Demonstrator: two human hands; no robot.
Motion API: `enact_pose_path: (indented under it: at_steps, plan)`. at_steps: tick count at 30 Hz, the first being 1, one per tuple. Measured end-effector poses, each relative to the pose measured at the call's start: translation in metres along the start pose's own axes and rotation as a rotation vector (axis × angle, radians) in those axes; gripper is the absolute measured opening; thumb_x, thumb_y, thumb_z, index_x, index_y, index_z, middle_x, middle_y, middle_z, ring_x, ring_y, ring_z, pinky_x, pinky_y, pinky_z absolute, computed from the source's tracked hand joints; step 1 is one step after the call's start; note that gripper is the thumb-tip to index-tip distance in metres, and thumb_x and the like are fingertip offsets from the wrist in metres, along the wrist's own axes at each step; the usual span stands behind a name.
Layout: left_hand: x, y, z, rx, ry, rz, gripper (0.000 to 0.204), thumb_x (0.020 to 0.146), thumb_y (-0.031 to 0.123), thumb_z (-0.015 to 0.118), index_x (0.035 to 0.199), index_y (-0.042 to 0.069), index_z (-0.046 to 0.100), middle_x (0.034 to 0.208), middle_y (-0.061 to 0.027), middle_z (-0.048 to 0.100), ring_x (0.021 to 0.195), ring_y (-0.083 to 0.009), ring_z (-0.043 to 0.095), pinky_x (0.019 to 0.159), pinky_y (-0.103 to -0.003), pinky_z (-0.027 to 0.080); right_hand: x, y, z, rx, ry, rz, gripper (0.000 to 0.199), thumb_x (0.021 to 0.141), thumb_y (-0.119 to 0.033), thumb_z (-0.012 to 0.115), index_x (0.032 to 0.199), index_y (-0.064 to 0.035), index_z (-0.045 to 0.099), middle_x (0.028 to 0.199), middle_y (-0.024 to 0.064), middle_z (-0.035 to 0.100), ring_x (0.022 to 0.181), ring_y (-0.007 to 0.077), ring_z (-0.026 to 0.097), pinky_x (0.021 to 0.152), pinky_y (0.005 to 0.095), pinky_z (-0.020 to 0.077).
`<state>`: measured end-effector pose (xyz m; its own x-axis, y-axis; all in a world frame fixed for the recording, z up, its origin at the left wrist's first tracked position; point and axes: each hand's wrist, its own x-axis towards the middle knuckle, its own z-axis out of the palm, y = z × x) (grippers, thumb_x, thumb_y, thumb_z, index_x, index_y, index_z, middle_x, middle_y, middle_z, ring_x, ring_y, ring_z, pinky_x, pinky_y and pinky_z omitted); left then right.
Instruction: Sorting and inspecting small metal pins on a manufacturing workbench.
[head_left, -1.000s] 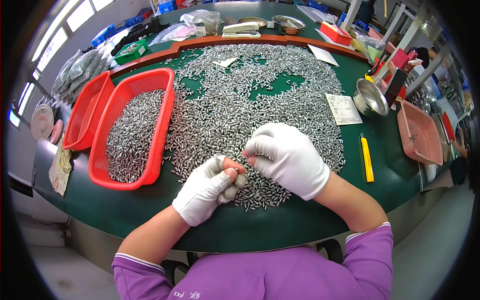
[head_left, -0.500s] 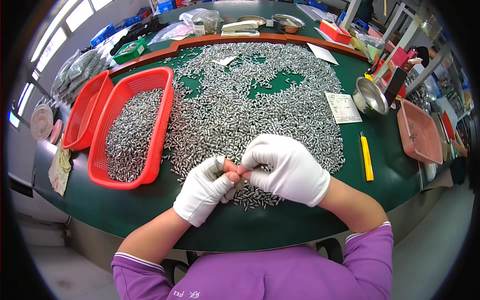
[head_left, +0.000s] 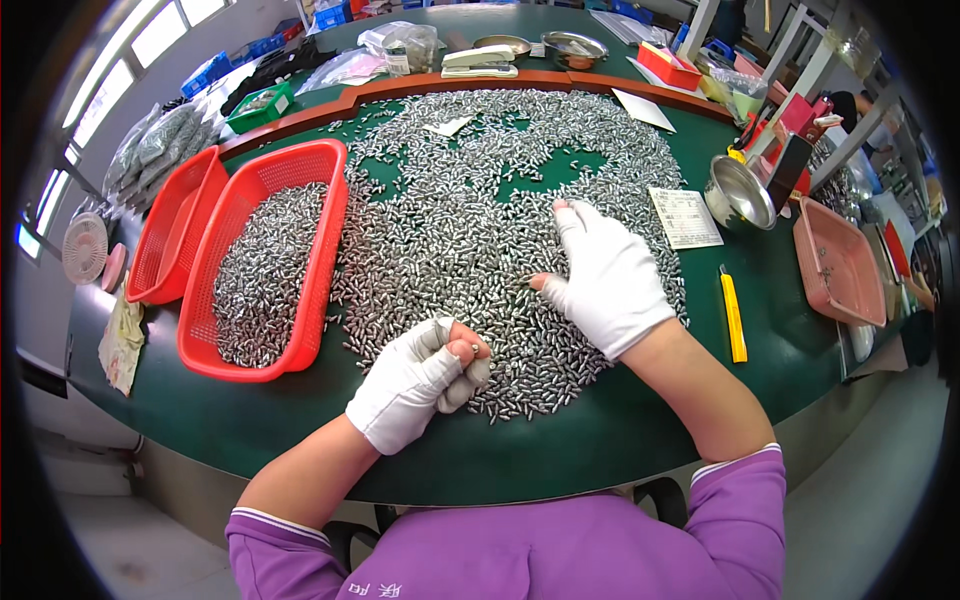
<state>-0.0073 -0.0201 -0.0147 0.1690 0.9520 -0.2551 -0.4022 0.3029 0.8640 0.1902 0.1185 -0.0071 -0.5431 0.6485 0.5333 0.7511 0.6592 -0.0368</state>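
My left hand [head_left: 412, 382], in a white glove with bare thumb and fingertip, is closed in a pinch near the table's front. A tiny silver metal piece [head_left: 476, 349] shows at its fingertips, most of it hidden. To the right, my gloved right hand [head_left: 612, 278] reaches over a wide spread of small bullet-shaped metal parts [head_left: 430, 240]. Its thumb and forefinger are well apart, and I see nothing between them. Left of the spread stands a red perforated plastic basket [head_left: 335, 230], partly filled with the same kind of parts.
A second red basket [head_left: 152, 285] leans beside the first. On the right lie a yellow utility knife [head_left: 734, 318], a printed paper slip [head_left: 686, 218], a steel bowl [head_left: 742, 192] and a pink tray [head_left: 840, 262]. A stapler [head_left: 480, 60] rests behind the brown wooden edging [head_left: 400, 83].
My right hand has left my left fingertips, moving forward and right over the metal parts with its fingers opened. The left hand stays nearly where it was, still pinching.
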Motion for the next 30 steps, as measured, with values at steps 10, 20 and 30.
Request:
enact_pose_path:
  at_steps: [10, 20, 30]
  plan:
    - [0.005, 0.001, -0.001, -0.106, -0.002, -0.029, 0.026, 0.095, 0.034, 0.065, 0.101, 0.009, 0.059, 0.084, -0.0007, 0.061, 0.061, -0.0057, 0.047, 0.054, -0.018, 0.035, 0.007, -0.02, -0.047, 0.487, -0.075, -0.162, 0.018, 0.075, -0.014, 0.076, 0.091, -0.0074, 0.069, 0.092, 0.0072, 0.066, 0.085, 0.0279, 0.064, 0.075, 0.037, 0.0516]
    - [-0.002, 0.049, -0.022, 0.15, 0.445, 0.533, 0.014, 0.1, 0.025, 0.056, 0.095, 0.012, 0.053, 0.073, 0.0046, 0.045, 0.056, -0.0039, 0.034, 0.048, -0.02, 0.027, 0.004, 0.014, -0.063, 0.232, -0.064, -0.027, 0.023, 0.082, -0.024, 0.069, 0.1, -0.009, 0.069, 0.096, 0.0092, 0.066, 0.091, 0.0285, 0.064, 0.083, 0.0388, 0.0504]
    - [-0.045, 0.079, -0.108, 1.479, 0.965, 0.755, 0.01, 0.088, -0.001, 0.063, 0.097, -0.001, 0.058, 0.113, -0.0103, 0.06, 0.1, -0.0209, 0.058, 0.087, -0.032, 0.047, -0.058, 0.13, -0.109, -0.255, -0.206, 0.625, 0.033, 0.083, -0.031, 0.069, 0.11, -0.012, 0.069, 0.108, 0.0114, 0.067, 0.099, 0.031, 0.065, 0.086, 0.0417, 0.0516]
